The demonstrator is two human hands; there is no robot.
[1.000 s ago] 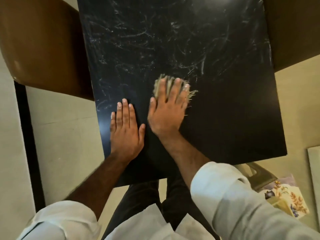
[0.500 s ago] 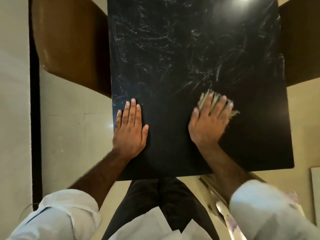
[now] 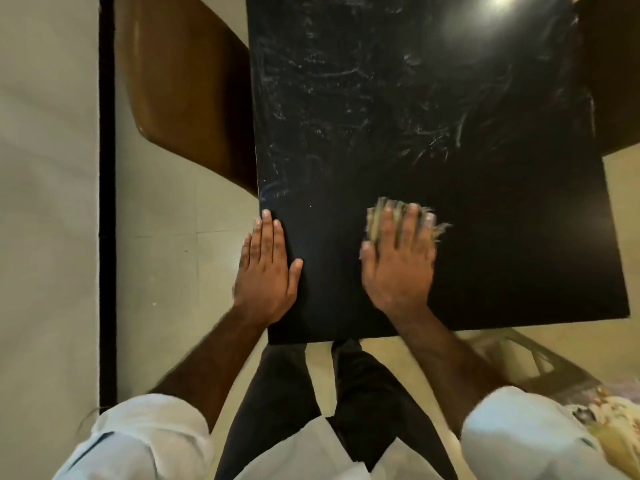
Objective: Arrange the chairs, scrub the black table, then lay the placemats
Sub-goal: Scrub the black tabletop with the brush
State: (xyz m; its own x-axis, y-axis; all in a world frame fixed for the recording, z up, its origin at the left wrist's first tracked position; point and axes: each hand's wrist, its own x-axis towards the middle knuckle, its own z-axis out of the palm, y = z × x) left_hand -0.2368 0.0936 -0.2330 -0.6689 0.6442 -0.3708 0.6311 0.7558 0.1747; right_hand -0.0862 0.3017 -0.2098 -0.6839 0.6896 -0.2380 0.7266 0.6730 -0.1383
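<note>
The black table (image 3: 502, 258) fills the upper middle, its far part streaked with whitish smears and its near part dark. My right hand (image 3: 398, 265) lies flat on a frayed beige scrubbing cloth (image 3: 377, 216), pressing it to the tabletop near the front edge. My left hand (image 3: 266, 271) rests flat with fingers together on the table's front left corner, holding nothing. A brown chair (image 3: 187, 91) stands at the table's left side. A second brown chair (image 3: 613, 74) shows at the right edge. Floral placemats (image 3: 613, 420) lie low at the bottom right.
Beige tiled floor (image 3: 173, 271) lies to the left of the table, crossed by a black vertical strip (image 3: 106, 202). A metal frame (image 3: 530, 358) sits under the table's front right corner. My dark trousers stand against the front edge.
My right hand swept the cloth rightward across the near tabletop, then came back a little toward the left. My left hand stayed planted near the front left corner. The view shifted.
</note>
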